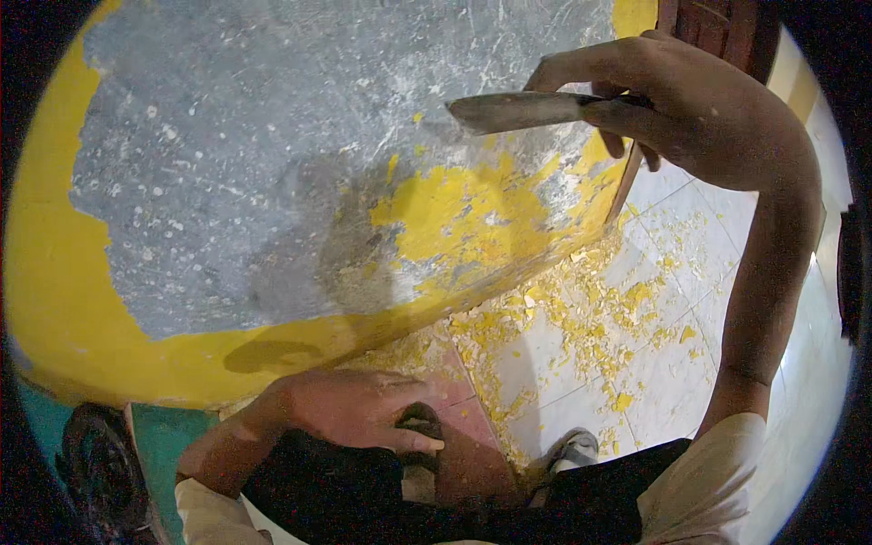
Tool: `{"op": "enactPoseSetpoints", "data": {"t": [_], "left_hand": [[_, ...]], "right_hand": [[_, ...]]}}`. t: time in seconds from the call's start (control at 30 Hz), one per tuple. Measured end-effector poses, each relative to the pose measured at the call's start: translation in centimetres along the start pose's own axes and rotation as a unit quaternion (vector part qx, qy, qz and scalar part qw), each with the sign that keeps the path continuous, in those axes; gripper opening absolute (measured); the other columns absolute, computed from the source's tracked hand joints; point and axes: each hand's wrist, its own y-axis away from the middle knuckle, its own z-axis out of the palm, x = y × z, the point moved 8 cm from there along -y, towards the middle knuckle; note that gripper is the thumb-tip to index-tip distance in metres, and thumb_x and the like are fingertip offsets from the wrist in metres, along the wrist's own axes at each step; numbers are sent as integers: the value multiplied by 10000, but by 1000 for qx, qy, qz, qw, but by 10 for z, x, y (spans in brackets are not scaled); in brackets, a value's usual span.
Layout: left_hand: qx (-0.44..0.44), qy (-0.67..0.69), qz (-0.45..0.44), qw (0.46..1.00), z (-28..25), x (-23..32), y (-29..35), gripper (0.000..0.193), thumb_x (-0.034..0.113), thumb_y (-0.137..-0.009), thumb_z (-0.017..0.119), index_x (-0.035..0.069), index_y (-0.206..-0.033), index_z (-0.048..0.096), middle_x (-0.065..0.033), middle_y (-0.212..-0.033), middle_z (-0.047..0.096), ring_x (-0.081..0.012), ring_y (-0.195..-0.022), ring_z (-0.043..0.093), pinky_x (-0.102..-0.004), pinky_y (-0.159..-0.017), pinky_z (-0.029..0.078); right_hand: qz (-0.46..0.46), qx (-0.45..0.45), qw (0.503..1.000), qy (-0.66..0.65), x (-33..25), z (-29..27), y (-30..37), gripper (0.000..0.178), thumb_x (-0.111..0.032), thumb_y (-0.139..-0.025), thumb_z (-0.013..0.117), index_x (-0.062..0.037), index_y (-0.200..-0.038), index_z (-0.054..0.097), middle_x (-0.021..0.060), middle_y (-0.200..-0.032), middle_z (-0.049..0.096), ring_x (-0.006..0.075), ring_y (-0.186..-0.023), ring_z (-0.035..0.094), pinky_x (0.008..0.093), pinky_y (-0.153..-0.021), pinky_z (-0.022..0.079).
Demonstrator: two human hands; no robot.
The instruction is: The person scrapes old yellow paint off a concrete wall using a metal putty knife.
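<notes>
A broad-bladed scraper [518,111] is gripped in my right hand [695,109], its blade pointing left across the wall [227,163]; I cannot tell whether the edge touches. The handle is mostly hidden by my fingers. Much of the wall is bare, scratched grey with white specks, and a patch of yellow paint [463,213] lies below the blade. My left hand [354,404] rests low over my dark-clothed leg, fingers stretched and thumb apart. Something dark shows between thumb and fingers, apparently footwear beyond the hand.
Yellow paint flakes [581,313] are scattered over pale floor tiles [699,236] along the wall's base. A reddish tile [454,381] lies near my feet, one in a sandal [578,445]. A brown wooden frame [713,27] stands upper right; a dark round object [100,463] sits lower left.
</notes>
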Motion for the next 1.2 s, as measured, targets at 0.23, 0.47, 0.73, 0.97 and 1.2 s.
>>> {"op": "enactPoseSetpoints", "data": {"t": [0.23,0.47,0.73,0.97,1.2], "left_hand": [[3,24,-60,998,3,-18,2,708,529,-911,479,-56,-1301,400,-270,-1277,484,-384,-1190,476,-390,-1016,378],[18,3,67,998,-5,16,-10,667,472,-894,542,-46,-1293,412,-244,-1219,497,-369,-1193,453,-395,-1024,361],[49,-17,36,998,2,5,2,627,437,-896,556,-43,-1280,429,-249,-1232,497,-382,-1142,489,-415,-988,393],[-10,28,-20,999,6,5,3,634,438,-891,560,-39,-1286,424,-252,-1243,503,-382,-1159,488,-401,-999,394],[68,-82,41,993,-2,9,22,614,432,-887,568,-19,-1284,443,-229,-1221,518,-388,-1148,489,-430,-985,396]], "right_hand": [[-76,102,991,-29,11,5,3,329,-31,-878,578,-36,-1203,528,60,-743,573,109,-600,606,233,-471,491],[-18,-67,980,-189,0,39,-8,342,24,-794,653,7,-1099,499,78,-750,567,128,-661,626,249,-526,513],[-49,-152,976,-150,-16,72,-21,338,22,-786,654,10,-1091,509,91,-742,573,145,-670,633,272,-547,517],[-35,-214,973,-80,-28,85,-18,335,20,-780,656,13,-1085,517,102,-735,578,159,-677,639,291,-565,521],[6,-279,960,6,-29,89,-11,332,18,-774,657,16,-1079,526,113,-728,584,174,-685,646,311,-582,524]]}}
